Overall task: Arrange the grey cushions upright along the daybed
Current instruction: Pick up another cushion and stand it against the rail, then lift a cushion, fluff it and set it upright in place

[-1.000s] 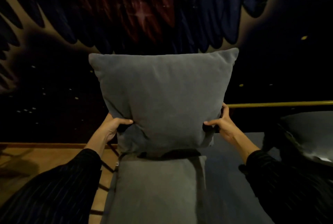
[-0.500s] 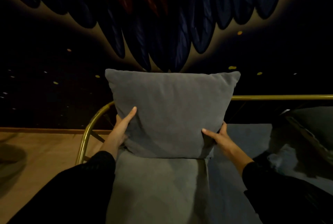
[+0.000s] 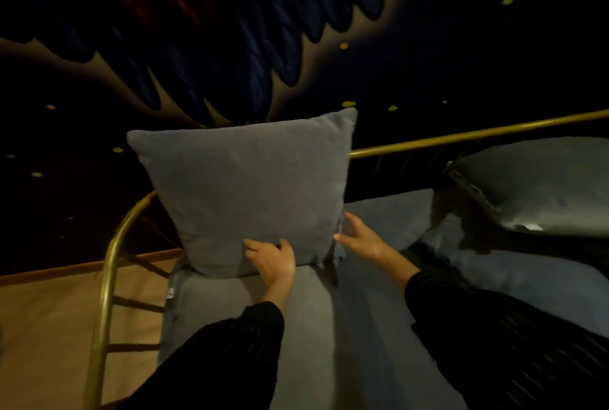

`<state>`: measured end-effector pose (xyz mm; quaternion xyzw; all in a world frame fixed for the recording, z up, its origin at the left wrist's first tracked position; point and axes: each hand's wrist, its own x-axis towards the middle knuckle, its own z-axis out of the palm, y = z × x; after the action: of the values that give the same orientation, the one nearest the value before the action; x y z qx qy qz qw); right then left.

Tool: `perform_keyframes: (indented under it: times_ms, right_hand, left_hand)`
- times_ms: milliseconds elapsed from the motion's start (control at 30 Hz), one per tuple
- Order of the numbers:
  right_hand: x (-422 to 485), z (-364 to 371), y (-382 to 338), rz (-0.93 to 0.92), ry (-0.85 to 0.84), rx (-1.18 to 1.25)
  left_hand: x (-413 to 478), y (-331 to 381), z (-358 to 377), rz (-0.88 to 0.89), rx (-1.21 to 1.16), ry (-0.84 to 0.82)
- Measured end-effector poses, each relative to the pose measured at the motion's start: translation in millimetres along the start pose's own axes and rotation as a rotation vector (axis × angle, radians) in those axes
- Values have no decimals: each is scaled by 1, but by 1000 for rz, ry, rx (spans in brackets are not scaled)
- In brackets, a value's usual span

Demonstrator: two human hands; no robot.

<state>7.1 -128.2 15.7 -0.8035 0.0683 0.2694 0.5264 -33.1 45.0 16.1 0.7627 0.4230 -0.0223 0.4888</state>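
Cushion: I've got the grey cushion (image 3: pixel 245 192) standing upright at the left end of the daybed, its bottom edge on the seat pad (image 3: pixel 237 320), its back toward the curved brass rail (image 3: pixel 108 278).
Left hand: my left hand (image 3: pixel 272 259) lies flat on the cushion's lower front face, fingers spread, pressing rather than gripping.
Right hand: my right hand (image 3: pixel 357 238) is open, fingertips touching the cushion's lower right edge, nothing clasped.
Sleeves: dark striped sleeves (image 3: pixel 230 353) cover both forearms and hide part of the seat.
Second cushion: another grey cushion (image 3: pixel 534 189) leans tilted at the far right, well apart from the one I'm touching, its lower edge in shadow.
Rail: the brass bar (image 3: pixel 461 136) runs along the back, passing behind the upright cushion.
Behind: a dark mural wall (image 3: pixel 263 47) with blue and red feather shapes sits close behind the rail.
Floor: wooden floor (image 3: pixel 46 317) shows at left through the rail's spokes.
Light: dim; the far-right seat is hard to read.
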Motion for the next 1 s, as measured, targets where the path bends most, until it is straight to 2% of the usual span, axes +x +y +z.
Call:
perform_keyframes:
  times_ms: [100, 200, 300, 433, 600, 733, 833, 1000]
  right_hand:
    - [-33, -48, 21, 43, 57, -166]
    - [-70, -119, 34, 42, 176, -244]
    - [-103, -203, 41, -11, 311, -317]
    - [-132, -323, 53, -110, 473, -372]
    - [-135, -470, 100, -117, 614, -484]
    - [-130, -553, 152, 45, 664, -547]
    - [-120, -589, 182, 229, 635, -453]
    - [-113, -592, 193, 345, 541, -252]
  left_hand:
    - [-42, 17, 39, 20, 85, -147]
    - [-79, 45, 87, 122, 214, -344]
    - [-124, 83, 140, 241, 306, -529]
    - [-181, 130, 222, 321, 375, -672]
    - [-234, 178, 310, 387, 386, -648]
    - [-248, 200, 352, 281, 353, -556]
    - [-243, 207, 371, 119, 248, -545]
    - [-249, 206, 382, -90, 89, -579]
